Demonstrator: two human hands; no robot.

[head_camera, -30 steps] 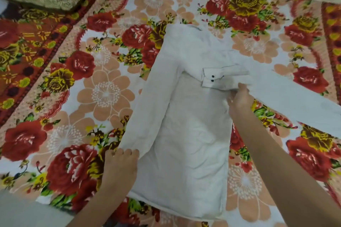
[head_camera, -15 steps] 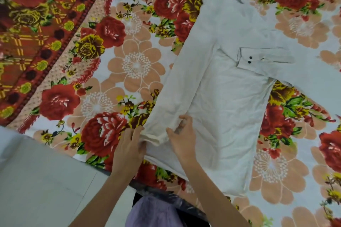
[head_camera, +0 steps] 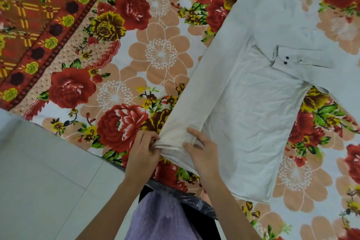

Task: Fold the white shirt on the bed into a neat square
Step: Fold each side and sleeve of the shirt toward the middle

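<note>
— Changes since half a second ago?
— Small ones. The left hand lay with its fingers over the near edge of the white shirt. Now it pinches the bunched end of the folded-in side panel between thumb and fingers. The right hand sits just beside it, as it did then. Its thumb and forefinger grasp the same fold, and its other fingers rest on the cloth.
— And a second ago?
— The right hand was up at the cuff, and only the left hand was at the hem. Both now meet at the near left corner.
— Where does the white shirt lie?
— Flat on the bed, over the flowered sheet, with its hem toward the near edge. Its left side is folded over the body in a long strip. The cuff lies across the chest and shows two dark buttons. The other sleeve runs off to the right.
— Anything around it?
— Pale floor to the left of the bed, and lilac cloth below the arms.
</note>
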